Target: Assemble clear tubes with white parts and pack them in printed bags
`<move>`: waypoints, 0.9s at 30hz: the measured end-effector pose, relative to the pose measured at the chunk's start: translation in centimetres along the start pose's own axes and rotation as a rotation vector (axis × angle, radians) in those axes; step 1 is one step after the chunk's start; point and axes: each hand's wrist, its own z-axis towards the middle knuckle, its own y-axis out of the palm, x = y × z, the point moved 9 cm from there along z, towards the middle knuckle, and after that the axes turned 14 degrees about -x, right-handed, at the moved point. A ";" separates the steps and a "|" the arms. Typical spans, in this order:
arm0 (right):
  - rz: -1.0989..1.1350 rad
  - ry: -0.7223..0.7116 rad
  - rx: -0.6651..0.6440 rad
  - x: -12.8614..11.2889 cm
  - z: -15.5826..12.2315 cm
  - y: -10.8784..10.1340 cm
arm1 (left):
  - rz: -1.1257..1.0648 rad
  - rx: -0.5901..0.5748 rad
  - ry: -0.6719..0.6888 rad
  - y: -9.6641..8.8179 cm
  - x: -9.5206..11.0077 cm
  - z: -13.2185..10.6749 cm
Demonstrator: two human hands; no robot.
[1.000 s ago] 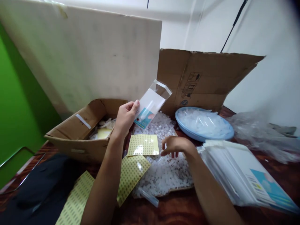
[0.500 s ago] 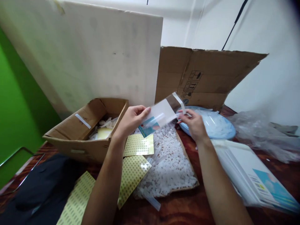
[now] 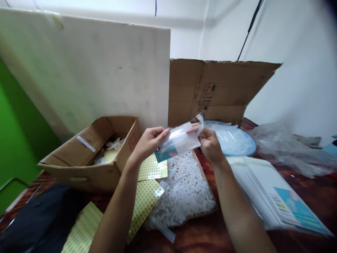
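Observation:
A clear plastic bag (image 3: 181,138) with a white and blue printed card inside is held up between both hands in the middle of the view. My left hand (image 3: 152,140) pinches its left end, thumb on top. My right hand (image 3: 209,140) is closed on the flap end at the right, and some of its fingers show behind the clear film. Below the bag lies a flat cardboard tray (image 3: 189,189) covered with small white pieces. Yellow sticker sheets (image 3: 146,196) with rows of dots lie under and beside my left forearm.
An open cardboard box (image 3: 84,168) with scraps stands at left. A blue basin (image 3: 234,140) of translucent pieces is behind my right hand. A stack of bagged cards (image 3: 276,196) and crumpled plastic (image 3: 286,144) lie at right. Black cloth (image 3: 44,218) is at lower left.
The bag's flap, flat with its white strip showing before, is now bent over at my right hand. My right fingers have moved in behind the film. The view has shifted slightly.

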 end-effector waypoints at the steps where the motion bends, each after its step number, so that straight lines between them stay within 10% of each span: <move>1: -0.018 0.003 -0.057 -0.3 0.1 0.6 | 0.001 0.006 -0.003 -0.2 0.1 -0.1; 4: 0.017 0.015 -0.085 -0.6 0.4 1.1 | 0.017 0.022 -0.003 -0.8 0.4 -0.5; 10: 0.336 -0.032 0.411 0.2 -0.3 -2.6 | -0.009 0.170 0.090 -3.3 0.2 -1.5; 16: 0.142 -0.157 0.318 -4.4 -0.2 -0.1 | 0.396 0.690 0.373 -4.0 5.1 -4.2; 18: 0.162 -0.117 0.220 -4.8 0.3 1.5 | 0.566 0.608 0.531 -1.4 7.5 -4.1; 23: 0.063 0.053 0.334 -2.8 0.0 0.6 | 0.754 -0.060 0.665 6.0 8.9 -2.5; 27: -0.206 0.134 0.178 -1.6 0.6 1.2 | 0.652 0.061 0.535 4.7 8.0 -1.8</move>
